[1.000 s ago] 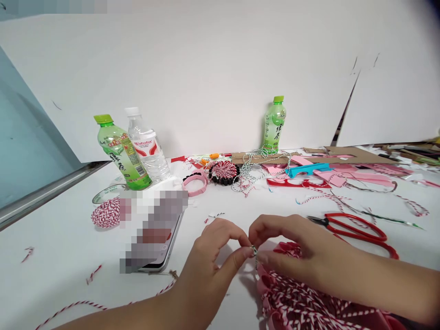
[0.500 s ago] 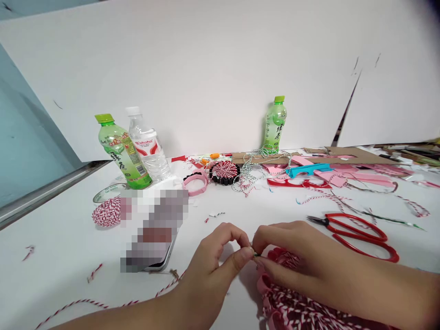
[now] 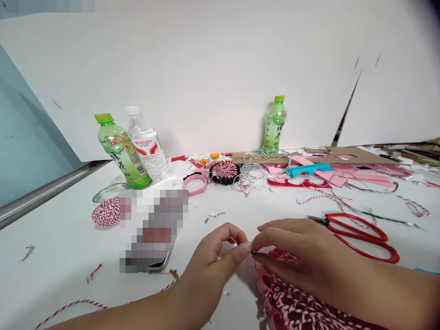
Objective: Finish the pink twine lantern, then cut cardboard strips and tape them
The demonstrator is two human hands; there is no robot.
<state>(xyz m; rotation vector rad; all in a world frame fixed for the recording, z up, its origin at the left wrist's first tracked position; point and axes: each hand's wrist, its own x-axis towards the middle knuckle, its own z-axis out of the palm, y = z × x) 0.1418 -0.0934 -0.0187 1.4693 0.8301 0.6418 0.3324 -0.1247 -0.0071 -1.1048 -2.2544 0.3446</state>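
My right hand (image 3: 295,252) pinches a tiny dark ring or bead (image 3: 253,251) between thumb and fingertips. The piece is too small to make out clearly. My left hand (image 3: 213,263) is curled just to its left, with the thumb tip almost at the bead. Whether a thin thread lies in those fingers is hidden. Under my right hand lies a heap of pink pieces wound with red-and-white twine (image 3: 292,298), partly hidden by the hand and cut off by the frame's lower edge.
Red-handled scissors (image 3: 357,236) lie to the right of my hand. A red-and-white twine spool (image 3: 106,211) and a pixelated phone (image 3: 151,229) lie left. Bottles (image 3: 120,151), a woven coaster (image 3: 225,172) and scattered paper scraps (image 3: 343,176) line the back.
The hands have shifted slightly up and apart. My left thumb has drawn back from the bead, which now sits in my right fingertips. The scissors and bottles stay put.
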